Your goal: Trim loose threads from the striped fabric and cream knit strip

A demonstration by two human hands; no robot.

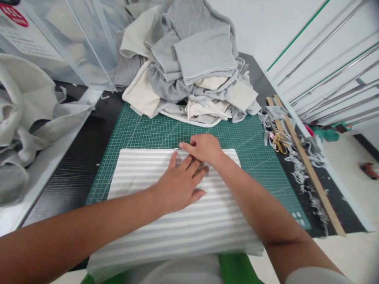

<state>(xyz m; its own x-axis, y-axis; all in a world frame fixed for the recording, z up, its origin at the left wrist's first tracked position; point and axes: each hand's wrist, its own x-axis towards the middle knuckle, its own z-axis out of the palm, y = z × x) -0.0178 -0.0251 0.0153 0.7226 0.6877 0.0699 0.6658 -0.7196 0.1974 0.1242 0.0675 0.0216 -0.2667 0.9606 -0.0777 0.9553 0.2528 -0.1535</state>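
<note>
Grey-and-white striped fabric [142, 221] lies flat over the near part of the green cutting mat [139, 126], its near end hanging towards my body. My left hand [180, 183] rests palm down on the fabric, fingers spread, close to its far edge. Beside those fingertips, my right hand [204, 149] is closed at the far edge. A thin metal tip [177, 148] pokes out from its thumb side along that edge. The rest of this tool is hidden in the hand, so its exact kind does not show.
A heap of grey and cream cloth pieces [204, 51] covers the mat's far end. Wooden strips [314, 173], gold-handled scissors [278, 142] and fabric scraps [299, 169] lie along the right. At left are a clear plastic bin [85, 43] and more grey cloth [26, 98].
</note>
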